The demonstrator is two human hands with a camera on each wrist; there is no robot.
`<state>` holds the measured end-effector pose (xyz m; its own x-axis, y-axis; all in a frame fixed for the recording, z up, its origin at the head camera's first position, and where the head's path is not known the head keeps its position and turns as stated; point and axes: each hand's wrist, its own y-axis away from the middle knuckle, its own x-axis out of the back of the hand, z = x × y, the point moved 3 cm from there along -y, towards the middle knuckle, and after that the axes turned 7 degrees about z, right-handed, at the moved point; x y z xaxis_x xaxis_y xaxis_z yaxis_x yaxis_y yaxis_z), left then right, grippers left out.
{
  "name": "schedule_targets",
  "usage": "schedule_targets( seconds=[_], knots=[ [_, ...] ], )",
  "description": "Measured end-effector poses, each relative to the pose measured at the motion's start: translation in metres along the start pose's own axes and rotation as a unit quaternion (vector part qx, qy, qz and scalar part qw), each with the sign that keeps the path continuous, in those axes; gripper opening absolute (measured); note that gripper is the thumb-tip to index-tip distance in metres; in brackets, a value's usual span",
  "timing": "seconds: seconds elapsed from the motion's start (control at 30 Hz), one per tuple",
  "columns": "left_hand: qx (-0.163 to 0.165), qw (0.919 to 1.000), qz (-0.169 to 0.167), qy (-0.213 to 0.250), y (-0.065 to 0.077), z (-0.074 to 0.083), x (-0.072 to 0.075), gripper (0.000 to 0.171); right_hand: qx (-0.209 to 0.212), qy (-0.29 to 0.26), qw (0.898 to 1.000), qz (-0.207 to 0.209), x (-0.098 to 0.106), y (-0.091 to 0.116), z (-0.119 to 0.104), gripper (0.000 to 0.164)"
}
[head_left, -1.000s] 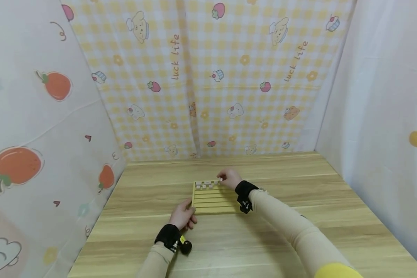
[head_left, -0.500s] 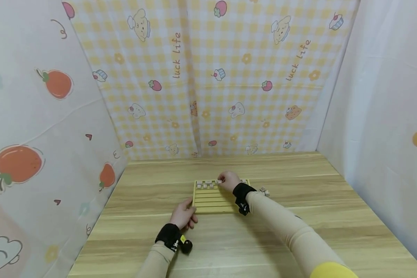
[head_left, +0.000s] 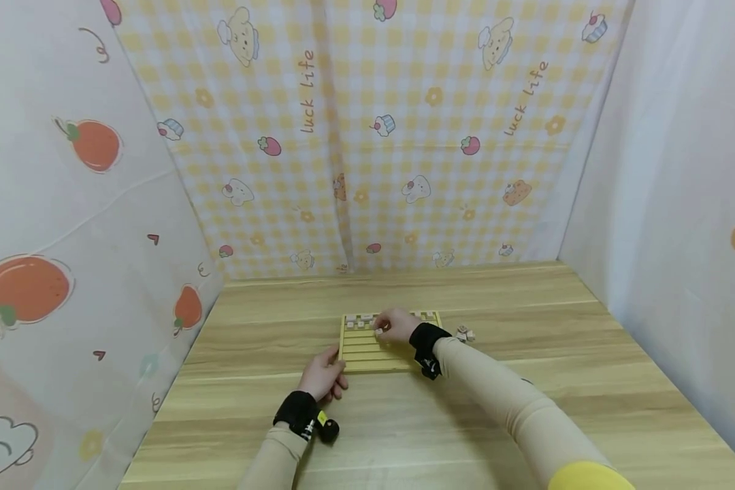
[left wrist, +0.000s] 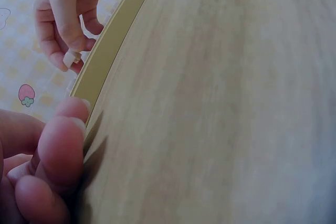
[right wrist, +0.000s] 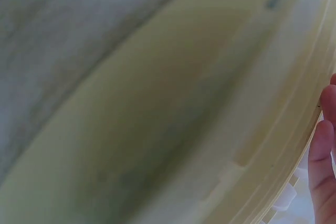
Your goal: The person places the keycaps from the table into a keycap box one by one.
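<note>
With the board (head_left: pixel 367 355) taken as the clock's centre, passage is left over the table (head_left: pixel 269 313) at 10 o'clock and, between both arms, at 6. At 12, a strip of tabletop is bounded by the cloth wall (head_left: pixel 282 170). The way at 8 is blocked by the left hand (head_left: pixel 323 378), 4 is crossed by the right sleeve (head_left: pixel 502 388), and 3 is obstructed by loose blocks (head_left: pixel 464 334). The upper rows are partly covered by the right hand (head_left: pixel 397 325), by which a block (left wrist: pixel 72 57) is pinched.

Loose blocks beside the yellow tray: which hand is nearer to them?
Right hand: it is over the tray, left of the loose blocks. The left hand is farther away, at the tray's near left corner.
</note>
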<state>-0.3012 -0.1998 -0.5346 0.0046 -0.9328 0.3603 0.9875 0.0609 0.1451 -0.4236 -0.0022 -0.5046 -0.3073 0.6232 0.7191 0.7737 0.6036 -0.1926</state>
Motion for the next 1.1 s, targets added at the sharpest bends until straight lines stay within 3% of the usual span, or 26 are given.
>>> schedule_targets(
  seconds=[0.43, 0.7, 0.87, 1.1],
  knots=[
    [0.002, 1.0, -0.003, 0.003, -0.002, -0.003, 0.0, 0.059, -0.015, 0.002, 1.0, -0.015, -0.005, -0.002, 0.005, 0.014],
    [-0.002, 1.0, -0.001, 0.0, 0.0, 0.0, 0.001, 0.058, -0.022, 0.011, 0.999, 0.032, 0.001, 0.0, 0.012, 0.014],
    [-0.006, 1.0, 0.002, 0.001, 0.0, 0.0, 0.001, 0.058, -0.053, 0.066, 0.993, 0.078, 0.011, 0.001, 0.009, 0.015],
    [-0.008, 1.0, 0.0, 0.002, 0.0, 0.0, 0.001, 0.058, -0.07, 0.138, 0.984, 0.091, 0.015, 0.0, -0.001, 0.01]
  ],
)
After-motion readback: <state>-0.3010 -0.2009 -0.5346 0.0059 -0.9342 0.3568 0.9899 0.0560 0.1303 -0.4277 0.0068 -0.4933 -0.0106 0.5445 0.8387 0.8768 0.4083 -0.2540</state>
